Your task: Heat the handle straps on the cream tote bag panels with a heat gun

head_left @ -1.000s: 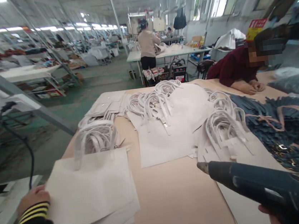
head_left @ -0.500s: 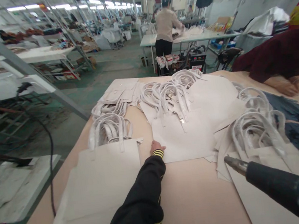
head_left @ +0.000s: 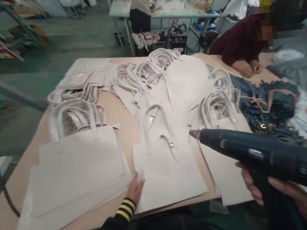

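Note:
My left hand, below a black cuff with yellow stripes, grips the left edge of a pale grey bag panel. This panel lies nearly flat at the table's front edge; a looped strap and a strap with a small metal clasp are at its top. My right hand is wrapped round the handle of a black heat gun. The gun's metal nozzle points left, above the gap between the panel and the right-hand stack.
Stacked bag panels with looped handles lie left, at the back and right. Dark blue strips tied with a band lie at the right. A person in a dark red sleeve leans on the table's far right; another stands at a table behind.
The bag panel has come toward me from the table's middle, drawn by my left hand. My view has tilted down, and my right hand on the heat gun now shows.

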`<control>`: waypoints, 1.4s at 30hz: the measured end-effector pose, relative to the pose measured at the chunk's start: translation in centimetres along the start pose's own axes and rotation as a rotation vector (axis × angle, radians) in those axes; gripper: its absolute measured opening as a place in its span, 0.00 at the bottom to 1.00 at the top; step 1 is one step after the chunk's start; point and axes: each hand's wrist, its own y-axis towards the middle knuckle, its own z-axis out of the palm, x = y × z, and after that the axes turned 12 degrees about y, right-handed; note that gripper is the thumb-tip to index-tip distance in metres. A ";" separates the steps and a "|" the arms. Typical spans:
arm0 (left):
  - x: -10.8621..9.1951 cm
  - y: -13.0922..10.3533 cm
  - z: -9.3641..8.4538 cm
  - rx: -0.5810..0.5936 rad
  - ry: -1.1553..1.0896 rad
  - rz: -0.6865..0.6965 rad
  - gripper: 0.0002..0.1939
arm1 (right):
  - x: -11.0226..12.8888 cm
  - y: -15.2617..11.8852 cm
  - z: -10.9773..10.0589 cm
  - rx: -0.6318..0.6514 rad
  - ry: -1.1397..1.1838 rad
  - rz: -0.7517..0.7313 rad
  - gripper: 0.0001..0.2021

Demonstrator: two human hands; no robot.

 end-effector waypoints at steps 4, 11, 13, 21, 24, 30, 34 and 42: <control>1.4 -2.5 0.5 -0.036 0.019 -0.032 0.22 | -0.4 1.8 0.5 0.111 0.181 0.044 0.20; 0.4 -3.0 0.2 -0.028 0.054 -0.053 0.23 | -2.5 3.3 -0.8 0.165 0.034 0.062 0.15; 0.4 -3.2 0.3 -0.035 0.059 -0.071 0.22 | -2.9 3.4 -1.1 0.167 0.036 0.076 0.14; 0.1 -3.7 0.4 -0.079 0.051 -0.019 0.16 | -3.9 3.5 0.2 0.361 0.076 0.147 0.16; 0.0 -3.9 0.4 -0.074 0.071 -0.036 0.15 | -4.3 3.5 1.3 0.435 0.086 0.178 0.16; -0.2 -4.0 0.5 -0.089 0.044 -0.004 0.15 | -5.3 4.5 4.2 0.437 0.069 0.146 0.15; 0.1 -4.2 0.6 -0.052 0.026 0.007 0.16 | -5.6 4.5 5.6 0.418 0.016 0.144 0.14; 0.8 -5.7 0.1 0.114 -0.055 -0.007 0.16 | -6.3 5.8 13.1 0.562 0.051 0.119 0.13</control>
